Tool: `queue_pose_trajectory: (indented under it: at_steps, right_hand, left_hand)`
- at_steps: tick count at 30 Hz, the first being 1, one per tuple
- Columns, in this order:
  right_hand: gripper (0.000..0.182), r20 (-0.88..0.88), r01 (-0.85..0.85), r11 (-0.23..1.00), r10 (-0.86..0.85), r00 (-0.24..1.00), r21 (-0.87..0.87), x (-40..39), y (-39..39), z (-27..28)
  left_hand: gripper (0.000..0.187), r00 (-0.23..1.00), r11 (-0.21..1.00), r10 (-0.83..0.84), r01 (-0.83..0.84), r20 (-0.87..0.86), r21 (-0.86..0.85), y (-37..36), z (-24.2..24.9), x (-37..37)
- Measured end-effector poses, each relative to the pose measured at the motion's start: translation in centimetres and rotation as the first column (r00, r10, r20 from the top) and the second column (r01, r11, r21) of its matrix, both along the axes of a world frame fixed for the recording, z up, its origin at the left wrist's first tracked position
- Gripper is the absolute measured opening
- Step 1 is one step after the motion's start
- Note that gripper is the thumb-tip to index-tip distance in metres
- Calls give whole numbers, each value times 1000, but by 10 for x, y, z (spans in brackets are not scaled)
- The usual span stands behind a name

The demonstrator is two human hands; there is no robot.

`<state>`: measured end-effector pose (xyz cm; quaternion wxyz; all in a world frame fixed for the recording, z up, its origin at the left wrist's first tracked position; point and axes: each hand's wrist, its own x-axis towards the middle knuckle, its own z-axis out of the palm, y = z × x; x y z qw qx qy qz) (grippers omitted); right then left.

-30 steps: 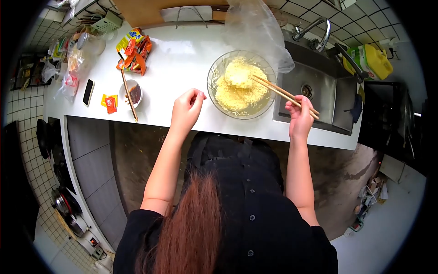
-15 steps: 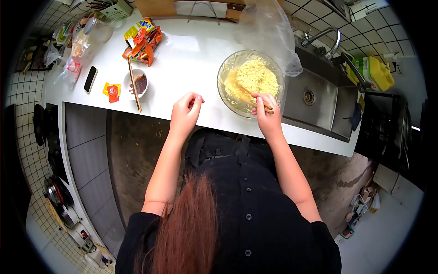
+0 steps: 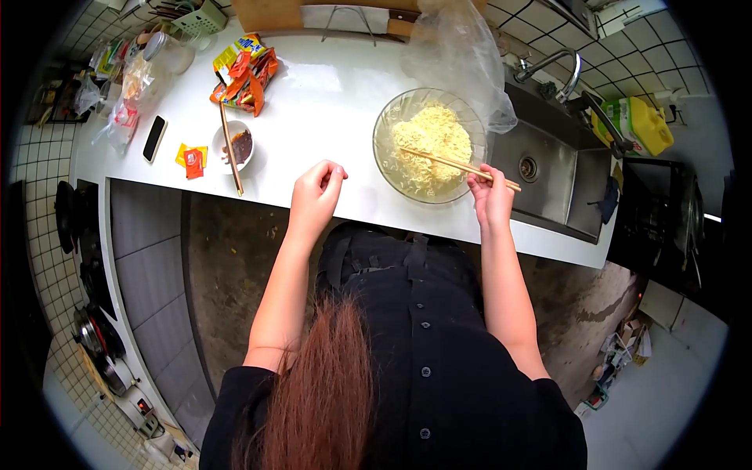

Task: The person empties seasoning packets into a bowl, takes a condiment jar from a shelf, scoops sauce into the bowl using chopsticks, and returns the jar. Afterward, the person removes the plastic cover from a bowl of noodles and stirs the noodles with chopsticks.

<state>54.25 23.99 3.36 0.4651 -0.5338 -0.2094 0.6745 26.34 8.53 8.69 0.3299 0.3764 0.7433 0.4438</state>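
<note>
A pair of wooden chopsticks (image 3: 462, 166) is held in my right hand (image 3: 492, 196), at the right rim of a clear glass bowl (image 3: 385, 171). Their tips reach into the pale yellow noodles (image 3: 440, 129) inside it. My left hand (image 3: 317, 192) rests at the counter's front edge, fingers curled in, left of the bowl; whether it holds anything small is hidden. Farther left, a small white bowl (image 3: 249, 163) holds dark sauce, with another pair of chopsticks (image 3: 232, 153) lying across it. Small red and yellow sachets (image 3: 193, 162) lie beside that bowl.
A black phone (image 3: 155, 139) lies on the white counter (image 3: 313, 110). Behind are orange and yellow packets (image 3: 247, 78) and a jar (image 3: 168, 53). Clear plastic (image 3: 462, 63) lies behind the glass bowl. On the right are a steel sink (image 3: 548, 180), faucet (image 3: 570, 74) and yellow jug (image 3: 646, 129).
My right hand has moved right and slightly down, with the chopsticks now lying flatter across the bowl. The noodles sit in a changed heap. My left hand has barely moved.
</note>
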Motion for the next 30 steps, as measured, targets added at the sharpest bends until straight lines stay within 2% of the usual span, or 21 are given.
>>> queue_pose_trajectory:
  at_steps: [3, 9, 13, 22, 30]
  right_hand:
    - [17, -131, 93, 987, -110, 985, -135, 15, 6, -16]
    - [12, -310, 134, 954, -217, 926, -269, 35, 9, -27]
    - [10, -426, 97, 958, -209, 880, -270, 40, 11, -11]
    - [9, -561, 43, 961, -195, 804, -273, 45, 13, 5]
    - [10, -565, 105, 961, -236, 791, -256, 66, 15, 18]
  left_hand:
    - [21, 1000, 1000, -8, 8, -5, 13, 1, 0, 0]
    - [20, 1000, 1000, -23, 23, -4, 21, 5, 1, 3]
    - [20, 999, 999, -34, 34, -10, 22, 6, 3, 6]
    - [19, 999, 999, -39, 39, -12, 37, 8, 3, 12]
    - [19, 1000, 1000, -22, 22, -6, 17, 3, 2, 12]
